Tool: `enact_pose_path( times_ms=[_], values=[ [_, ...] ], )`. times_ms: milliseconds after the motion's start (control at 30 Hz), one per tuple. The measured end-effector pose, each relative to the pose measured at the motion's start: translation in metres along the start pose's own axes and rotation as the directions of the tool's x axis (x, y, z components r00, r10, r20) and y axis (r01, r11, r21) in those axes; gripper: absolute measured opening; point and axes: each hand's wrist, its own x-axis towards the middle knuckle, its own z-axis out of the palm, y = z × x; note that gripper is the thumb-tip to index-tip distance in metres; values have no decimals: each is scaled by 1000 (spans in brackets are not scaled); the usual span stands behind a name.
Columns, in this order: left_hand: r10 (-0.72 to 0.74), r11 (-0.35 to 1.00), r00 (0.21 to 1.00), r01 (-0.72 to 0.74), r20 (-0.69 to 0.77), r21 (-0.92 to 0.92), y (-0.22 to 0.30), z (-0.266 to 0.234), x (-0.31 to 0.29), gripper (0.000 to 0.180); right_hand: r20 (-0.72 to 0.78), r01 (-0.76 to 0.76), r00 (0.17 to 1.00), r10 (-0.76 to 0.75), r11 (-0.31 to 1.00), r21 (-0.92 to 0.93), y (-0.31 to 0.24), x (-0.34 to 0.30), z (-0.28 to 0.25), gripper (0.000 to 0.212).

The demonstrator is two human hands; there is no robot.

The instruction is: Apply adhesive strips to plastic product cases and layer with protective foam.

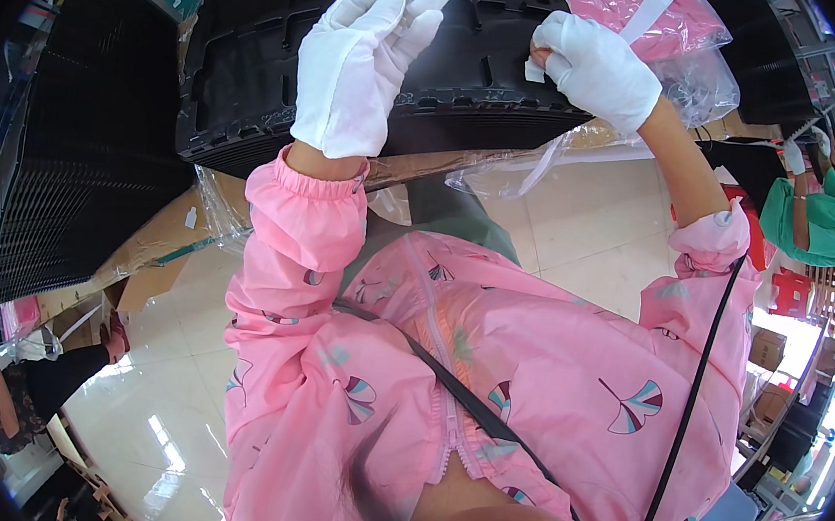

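Observation:
My left hand (364, 60), in a white glove, is raised over a stack of black plastic trays (254, 79). Its fingers are stretched out, slightly bent, with nothing seen in them. At the right part of the top tray, my right hand (596, 72) is closed in a pinch, also gloved, with a bare fingertip showing. A small white piece (534, 71), like a scrap or label, shows at those fingertips, against the tray's dark surface.
A clear plastic bag with pink contents (652, 17) lies beyond my right hand. Another tall stack of black trays (89, 118) stands at the left. Plastic film (537, 167) hangs below the tray edge. Co-workers are at far right (814, 218) and lower left (12, 402).

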Motion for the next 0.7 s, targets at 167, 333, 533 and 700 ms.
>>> enact_pose_path(
  times_ms=[167, 333, 533, 700],
  values=[
    [7, 1000, 1000, -7, -6, 10, 2, -1, -4, 32, 104, -154, 984, 142, 981, 116, -8, 8, -9, 17],
    [4, 1000, 1000, -4, 8, 12, 4, 1, -4, 32, 45, -61, 997, 57, 993, 98, 28, 19, 9, 27],
    [1, 1000, 1000, -1, -21, 30, 6, -1, -5, 32, 130, -124, 986, 103, 979, 162, 12, 19, -2, 27],
    [-1, 1000, 1000, 1, 17, 0, 4, -4, -4, 32, 113, -149, 986, 125, 958, 247, 27, 14, 6, 20]
  ],
)
